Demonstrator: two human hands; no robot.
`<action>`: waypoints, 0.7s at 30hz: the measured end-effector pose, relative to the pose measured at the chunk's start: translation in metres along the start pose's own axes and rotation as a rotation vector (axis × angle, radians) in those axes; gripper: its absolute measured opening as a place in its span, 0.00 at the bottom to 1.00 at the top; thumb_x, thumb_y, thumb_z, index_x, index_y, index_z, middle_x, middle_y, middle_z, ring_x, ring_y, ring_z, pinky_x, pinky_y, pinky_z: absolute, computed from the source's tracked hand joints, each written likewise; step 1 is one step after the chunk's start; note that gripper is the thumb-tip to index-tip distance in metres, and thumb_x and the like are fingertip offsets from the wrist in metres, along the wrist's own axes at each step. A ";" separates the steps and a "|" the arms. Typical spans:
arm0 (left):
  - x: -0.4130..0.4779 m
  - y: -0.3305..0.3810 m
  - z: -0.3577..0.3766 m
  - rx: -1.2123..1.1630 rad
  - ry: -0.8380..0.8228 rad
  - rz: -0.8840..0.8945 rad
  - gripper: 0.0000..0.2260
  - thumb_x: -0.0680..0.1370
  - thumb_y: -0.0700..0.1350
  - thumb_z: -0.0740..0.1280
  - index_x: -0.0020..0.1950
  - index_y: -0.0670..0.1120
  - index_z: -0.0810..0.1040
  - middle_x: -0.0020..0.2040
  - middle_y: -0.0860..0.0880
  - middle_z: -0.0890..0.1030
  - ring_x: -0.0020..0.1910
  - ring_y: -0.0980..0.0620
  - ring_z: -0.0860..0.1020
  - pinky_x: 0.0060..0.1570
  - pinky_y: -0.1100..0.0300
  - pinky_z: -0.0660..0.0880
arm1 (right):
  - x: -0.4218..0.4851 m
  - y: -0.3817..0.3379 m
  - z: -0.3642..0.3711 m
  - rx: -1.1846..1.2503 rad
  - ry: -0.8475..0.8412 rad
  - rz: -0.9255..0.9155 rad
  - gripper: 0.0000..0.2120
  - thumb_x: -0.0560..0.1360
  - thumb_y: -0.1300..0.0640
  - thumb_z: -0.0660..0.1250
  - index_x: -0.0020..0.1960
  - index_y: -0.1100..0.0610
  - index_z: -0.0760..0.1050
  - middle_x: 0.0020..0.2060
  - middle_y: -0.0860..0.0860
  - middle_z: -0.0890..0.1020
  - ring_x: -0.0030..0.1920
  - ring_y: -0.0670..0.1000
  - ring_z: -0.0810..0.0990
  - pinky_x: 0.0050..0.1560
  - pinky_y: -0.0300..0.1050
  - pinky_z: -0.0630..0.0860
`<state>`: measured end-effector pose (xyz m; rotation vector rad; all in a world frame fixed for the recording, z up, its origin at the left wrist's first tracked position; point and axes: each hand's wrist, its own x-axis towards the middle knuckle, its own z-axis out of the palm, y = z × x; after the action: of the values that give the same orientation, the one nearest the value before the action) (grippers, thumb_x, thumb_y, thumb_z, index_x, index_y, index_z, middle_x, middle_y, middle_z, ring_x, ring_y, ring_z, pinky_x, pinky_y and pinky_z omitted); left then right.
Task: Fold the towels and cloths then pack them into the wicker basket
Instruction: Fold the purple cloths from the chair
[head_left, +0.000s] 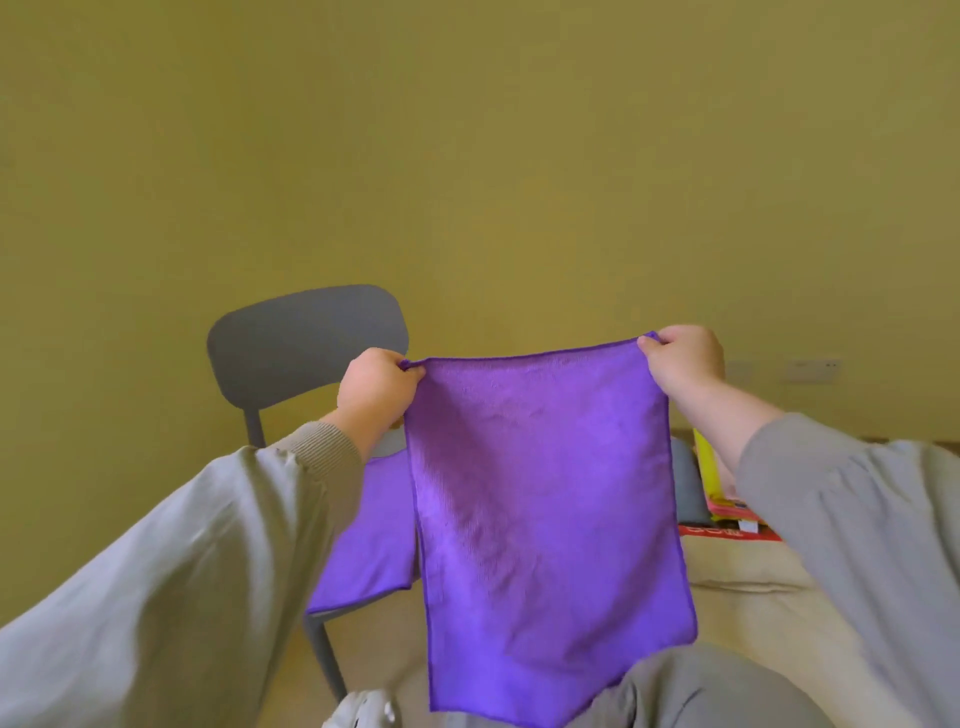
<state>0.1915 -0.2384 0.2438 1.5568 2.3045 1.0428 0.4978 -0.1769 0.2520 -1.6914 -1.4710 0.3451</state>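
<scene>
Left hand (376, 387) and right hand (683, 358) each pinch a top corner of the hanging purple cloth (545, 519). It hides most of a second purple cloth (371, 535) lying on the grey chair (306, 338); the items at right are partly covered by the right sleeve.

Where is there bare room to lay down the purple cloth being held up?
The beige surface right of the held cloth, between the red packet and the right sleeve, is bare. The chair seat is taken by a second purple cloth.
</scene>
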 end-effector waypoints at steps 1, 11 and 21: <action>0.004 -0.003 0.009 0.044 -0.009 0.001 0.16 0.77 0.48 0.65 0.32 0.44 0.71 0.31 0.46 0.75 0.39 0.41 0.76 0.32 0.58 0.66 | 0.003 0.006 0.007 -0.017 -0.004 0.003 0.15 0.76 0.57 0.65 0.35 0.66 0.73 0.28 0.60 0.69 0.33 0.54 0.67 0.31 0.47 0.58; 0.067 -0.029 0.139 -0.538 -0.198 -0.294 0.10 0.82 0.43 0.58 0.41 0.46 0.72 0.38 0.43 0.80 0.30 0.50 0.79 0.32 0.59 0.73 | 0.058 0.090 0.114 0.106 -0.137 0.184 0.15 0.77 0.57 0.63 0.33 0.58 0.76 0.32 0.58 0.81 0.37 0.59 0.81 0.46 0.53 0.79; 0.059 -0.048 0.182 -0.796 -0.285 -0.487 0.13 0.79 0.50 0.60 0.40 0.46 0.78 0.40 0.47 0.81 0.37 0.49 0.80 0.37 0.59 0.71 | 0.047 0.118 0.149 0.336 -0.110 0.415 0.14 0.77 0.56 0.57 0.34 0.55 0.71 0.39 0.60 0.82 0.38 0.56 0.81 0.33 0.43 0.68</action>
<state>0.2204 -0.1150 0.0925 0.7271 1.6213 1.2611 0.4885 -0.0667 0.0901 -1.7075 -1.0524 0.8709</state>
